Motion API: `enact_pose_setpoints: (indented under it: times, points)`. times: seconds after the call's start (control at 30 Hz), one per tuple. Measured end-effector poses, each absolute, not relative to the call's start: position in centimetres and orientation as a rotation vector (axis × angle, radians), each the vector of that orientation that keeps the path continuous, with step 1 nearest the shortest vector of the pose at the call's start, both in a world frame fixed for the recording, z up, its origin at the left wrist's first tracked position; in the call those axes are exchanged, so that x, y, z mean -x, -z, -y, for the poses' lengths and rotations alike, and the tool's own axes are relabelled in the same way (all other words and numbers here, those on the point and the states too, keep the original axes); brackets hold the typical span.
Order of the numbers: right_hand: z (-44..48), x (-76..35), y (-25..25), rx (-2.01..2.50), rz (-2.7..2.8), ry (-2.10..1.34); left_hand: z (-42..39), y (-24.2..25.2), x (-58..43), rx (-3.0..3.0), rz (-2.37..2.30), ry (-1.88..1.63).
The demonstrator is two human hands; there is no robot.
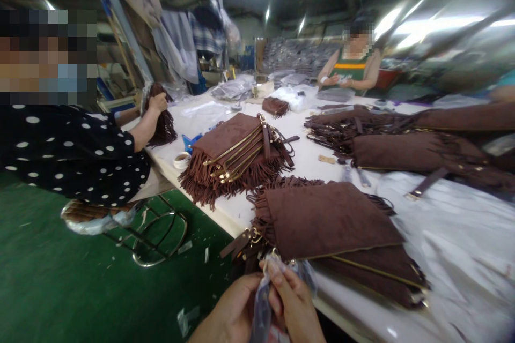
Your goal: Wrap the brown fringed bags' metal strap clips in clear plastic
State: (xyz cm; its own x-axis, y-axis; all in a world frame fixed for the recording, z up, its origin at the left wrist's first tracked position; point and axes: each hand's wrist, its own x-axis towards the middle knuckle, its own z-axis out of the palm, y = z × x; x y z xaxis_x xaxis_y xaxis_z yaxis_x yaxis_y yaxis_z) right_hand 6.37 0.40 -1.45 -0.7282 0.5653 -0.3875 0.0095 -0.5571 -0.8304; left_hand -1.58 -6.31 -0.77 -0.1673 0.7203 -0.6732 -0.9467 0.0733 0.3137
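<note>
At the far left, a person in a black top with white polka dots (72, 155) sits on a round metal-legged stool (96, 217) above a green floor (40, 257), both hands on a dark brown fringed bag (163, 123) at the edge of a long white table (308, 156). Just right of that, a small round white tub (181, 160) stands beside a stack of brown suede-like bags with gold zips and fringes (229, 139).

At the bottom centre, the wearer's left hand (236, 303) is curled closed around a narrow grey strip in clear plastic (261, 313), though some of its fingers are hidden. The strip runs upright between the two hands, its upper end just below a gold ring. The right hand (295, 300) pinches that upper end, thumb on top, fingers bent.

Right of the hands lies a nearer pile of flat brown fringed bags (333, 220). Behind it, across the table, stands a person in a green apron with an orange stripe (349, 71). Farther right, more long brown bags (402, 151) lie behind crumpled white sheeting (454, 225).
</note>
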Motion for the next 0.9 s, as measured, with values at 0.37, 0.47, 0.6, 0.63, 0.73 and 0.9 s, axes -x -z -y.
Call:
enact_pose_setpoints:
  times: [0.37, 0.47, 0.6, 0.63, 0.73, 0.9]
  points:
    - [-0.5, -6.2, 2.0, 0.940, 1.289, -2.254, 7.4, -0.3, 2.0, 0.027, -1.053, -1.703]
    - [-0.5, -6.3, 2.1, 0.913, 1.323, -2.270, 8.1, -1.2, 2.3, -0.047, -1.024, -1.678]
    - [-0.8, -6.4, 1.4, 0.939, 1.412, -2.236, 8.1, -1.2, 2.8, -0.163, -1.186, -1.588]
    - [-0.9, -6.4, 1.1, 0.943, 1.430, -2.240, 7.9, -0.9, 3.1, -0.197, -1.216, -1.558]
    - [-0.8, -6.4, 0.8, 0.905, 1.493, -2.275, 7.2, 0.0, 3.9, -0.316, -1.220, -1.438]
    - [-0.2, -8.1, 2.5, 0.935, 1.585, -2.031, 6.8, 1.4, 4.9, -0.386, -1.083, -1.421]
